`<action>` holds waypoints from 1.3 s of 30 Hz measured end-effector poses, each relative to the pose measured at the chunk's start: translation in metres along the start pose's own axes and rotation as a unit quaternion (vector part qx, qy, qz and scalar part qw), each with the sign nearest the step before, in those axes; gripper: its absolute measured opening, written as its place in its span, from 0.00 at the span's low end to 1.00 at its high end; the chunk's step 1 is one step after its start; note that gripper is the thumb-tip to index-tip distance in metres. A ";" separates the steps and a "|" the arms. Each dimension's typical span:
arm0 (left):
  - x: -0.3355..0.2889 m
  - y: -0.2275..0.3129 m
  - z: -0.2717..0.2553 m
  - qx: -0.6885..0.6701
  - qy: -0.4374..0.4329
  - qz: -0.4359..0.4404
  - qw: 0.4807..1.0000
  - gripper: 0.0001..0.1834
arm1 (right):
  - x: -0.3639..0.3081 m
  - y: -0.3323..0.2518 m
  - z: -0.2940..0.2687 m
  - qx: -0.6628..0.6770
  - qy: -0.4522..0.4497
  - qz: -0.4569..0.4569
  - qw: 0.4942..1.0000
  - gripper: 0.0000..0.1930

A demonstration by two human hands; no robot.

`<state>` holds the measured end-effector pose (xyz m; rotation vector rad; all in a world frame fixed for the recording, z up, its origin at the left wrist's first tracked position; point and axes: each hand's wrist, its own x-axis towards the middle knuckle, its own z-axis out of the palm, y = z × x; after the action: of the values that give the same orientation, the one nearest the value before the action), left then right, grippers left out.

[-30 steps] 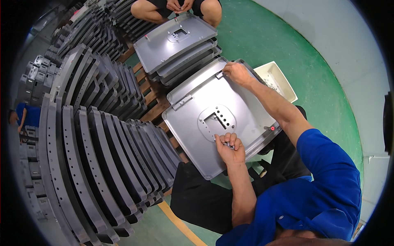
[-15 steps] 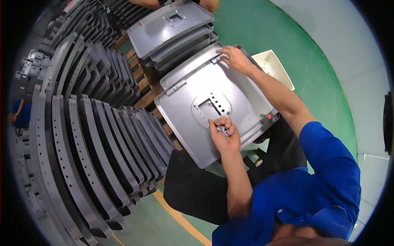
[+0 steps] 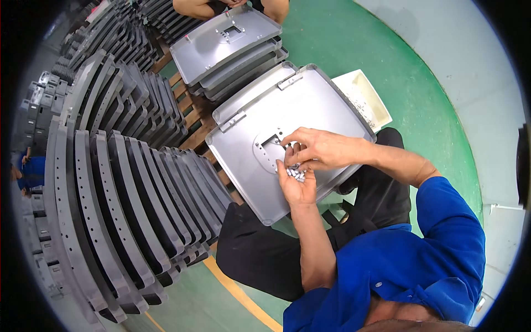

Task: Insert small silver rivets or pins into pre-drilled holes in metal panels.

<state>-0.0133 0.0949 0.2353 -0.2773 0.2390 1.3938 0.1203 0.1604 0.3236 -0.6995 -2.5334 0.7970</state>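
A grey metal panel (image 3: 243,171) with a rectangular cutout (image 3: 271,145) ringed by small holes lies before me. Two bracket strips sit along its far side, one a hinge-like strip (image 3: 290,82). Over the panel, near the cutout, my left hand (image 3: 298,185) is cupped palm up around several small silver metal pieces (image 3: 296,174). My right hand (image 3: 318,148) comes across from the right, its bent fingers at these pieces. Whether its fingertips pinch one is hidden.
Beyond stands another stack of grey panels (image 3: 227,44), with a person's hand (image 3: 235,3) behind it. A cream bin (image 3: 376,105) with small parts is on the green floor at right. Rows of curved grey panels (image 3: 119,205) line the left beside a wooden pallet (image 3: 193,119).
My right hand has left the panel's far corner and come to the pieces in my left hand. The panel's right side now covers the red-tipped stud and the part below.
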 end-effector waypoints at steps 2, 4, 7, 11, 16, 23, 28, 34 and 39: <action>-0.001 -0.005 0.009 0.002 0.006 -0.017 1.000 0.28 | -0.005 -0.003 0.007 -0.019 0.018 -0.009 1.000 0.17; -0.001 -0.006 0.007 0.070 0.024 -0.003 0.997 0.32 | -0.004 -0.008 0.011 -0.037 0.032 -0.007 0.999 0.18; -0.004 -0.005 0.007 0.085 0.038 -0.015 0.996 0.32 | -0.005 -0.010 0.018 -0.023 0.034 0.009 0.999 0.17; -0.004 -0.005 0.003 0.111 0.073 -0.019 0.991 0.29 | -0.008 -0.015 0.016 0.022 0.026 0.043 0.999 0.13; -0.003 -0.008 0.005 0.161 0.123 -0.012 0.979 0.28 | -0.012 -0.014 0.019 0.051 0.030 0.048 0.997 0.13; 0.006 -0.002 -0.027 0.095 0.079 0.019 0.992 0.22 | -0.012 -0.018 0.017 0.073 0.046 0.053 0.995 0.10; 0.006 -0.001 -0.010 0.084 0.118 0.001 0.990 0.20 | -0.016 -0.016 0.014 0.139 0.118 0.065 0.981 0.07; 0.005 0.004 -0.013 0.065 0.070 -0.033 0.995 0.23 | -0.018 0.030 0.001 0.232 0.267 0.213 0.911 0.08; 0.000 0.006 -0.008 0.092 0.097 -0.024 0.991 0.23 | -0.014 0.113 -0.006 0.243 0.360 0.327 0.839 0.11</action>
<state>-0.0189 0.0933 0.2272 -0.2630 0.5154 1.2880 0.1731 0.2357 0.2559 -1.3806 -1.3237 1.0678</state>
